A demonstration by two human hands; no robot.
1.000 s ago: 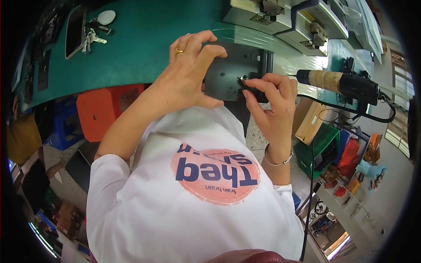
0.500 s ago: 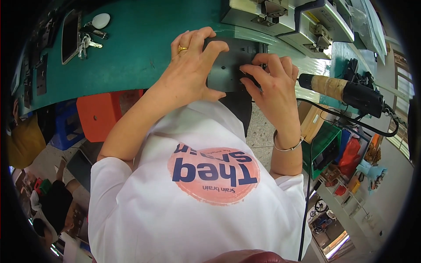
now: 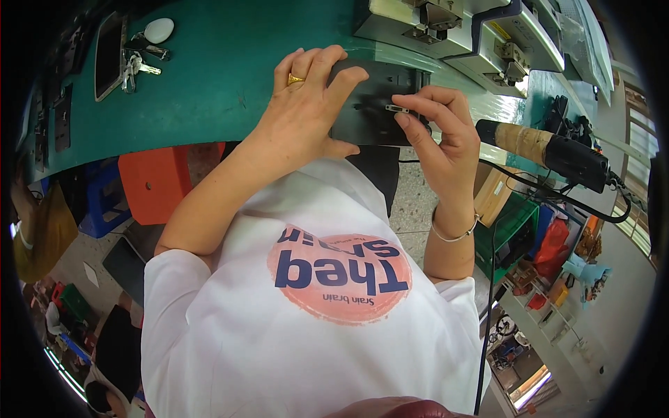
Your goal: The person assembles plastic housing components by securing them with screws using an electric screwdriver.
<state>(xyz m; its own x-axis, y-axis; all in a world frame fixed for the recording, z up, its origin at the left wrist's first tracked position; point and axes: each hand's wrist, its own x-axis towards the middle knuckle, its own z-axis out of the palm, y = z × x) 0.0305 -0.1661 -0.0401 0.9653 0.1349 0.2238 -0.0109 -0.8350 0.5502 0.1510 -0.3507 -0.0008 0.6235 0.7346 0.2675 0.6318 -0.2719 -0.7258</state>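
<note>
keys (image 3: 138,66) lie at ten o'clock. the left hand (image 3: 296,104), near twelve, is spread at the left end of a dark plate (image 3: 369,129), near one. a small metal piece (image 3: 396,109) over it is pinched by the right hand (image 3: 446,125), at two.

I'm in what looks like a workshop, at a long, green-topped worktable (image 3: 188,90). Boxy, pale metal machines (image 3: 398,24) with metal fittings, a black cylindrical tool (image 3: 519,141) wrapped in tan tape, an orange plastic stool (image 3: 148,182) and a green plastic crate (image 3: 521,226) around me show it.
</note>
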